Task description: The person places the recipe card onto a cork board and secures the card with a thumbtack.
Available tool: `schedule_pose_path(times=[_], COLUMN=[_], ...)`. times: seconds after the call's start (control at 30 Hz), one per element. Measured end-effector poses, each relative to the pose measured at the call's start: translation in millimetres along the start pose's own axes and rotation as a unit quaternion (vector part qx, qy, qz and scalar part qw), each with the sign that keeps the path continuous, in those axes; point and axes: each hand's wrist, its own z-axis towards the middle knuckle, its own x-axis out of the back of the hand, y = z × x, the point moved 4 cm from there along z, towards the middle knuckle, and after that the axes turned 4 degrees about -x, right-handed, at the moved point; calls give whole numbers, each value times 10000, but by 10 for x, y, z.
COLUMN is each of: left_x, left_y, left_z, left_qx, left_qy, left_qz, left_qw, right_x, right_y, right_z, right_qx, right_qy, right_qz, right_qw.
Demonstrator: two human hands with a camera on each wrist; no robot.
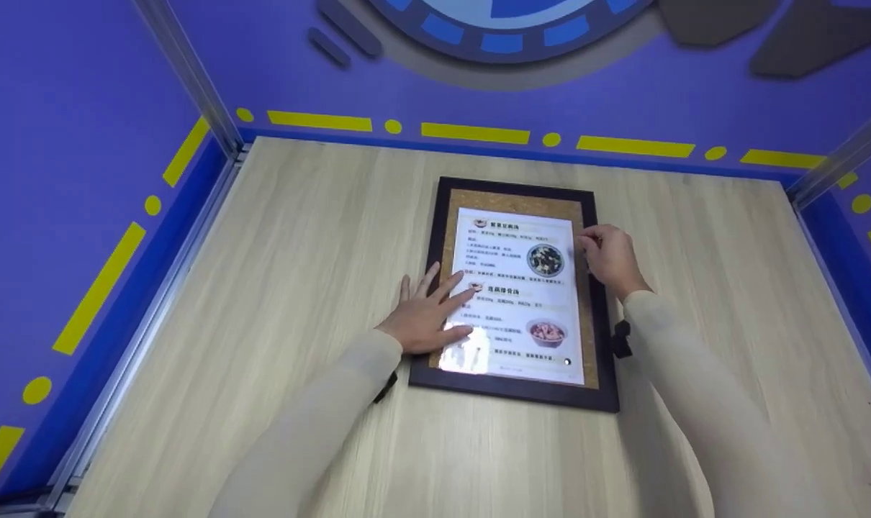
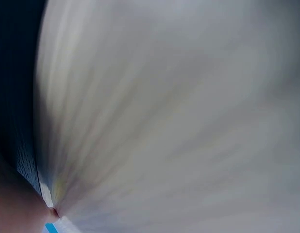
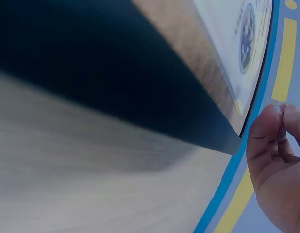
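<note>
A glossy printed sheet [image 1: 511, 306] with two pictures of food bowls lies on a cork board [image 1: 590, 345] in a dark frame [image 1: 515, 396]. My left hand [image 1: 428, 316] rests with spread fingers over the sheet's left edge and the frame's left side. At the upper right edge of the board is my right hand [image 1: 612, 259], thumb and index finger pinched together. The right wrist view shows a tiny clear object [image 3: 281, 105] at those fingertips; its kind is too small to tell. A small round dark-and-white spot [image 1: 567, 361] shows near the sheet's lower right corner.
The board lies flat on a light wood table [image 1: 320, 252]. Blue-purple panels [image 1: 335, 93] with yellow marks stand along its back and sides, joined by metal posts [image 1: 191, 79]. In the left wrist view, blurred pale and dark surfaces fill most of the picture.
</note>
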Motion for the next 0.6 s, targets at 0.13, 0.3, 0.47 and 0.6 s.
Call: schedule_pose_path(times=[0.13, 0.3, 0.47, 0.6], left_x=[15, 18, 5, 5], left_y=[9, 6, -9, -18], left_z=[13, 12, -8, -1], left_qx=[-17, 4, 34, 30], left_qy=[3, 1, 33, 72], left_qz=[-47, -60, -51, -74], left_qw=[10000, 10000, 10000, 9999], right_x=[-3, -17, -80, -118], right_y=[-14, -13, 2, 9], right_z=[100, 202, 302, 374], right_qx=[-54, -155, -353, -418], right_qy=[20, 115, 110, 74], right_qz=[122, 127, 65, -58], right_qw=[9999, 9997, 9993, 9991])
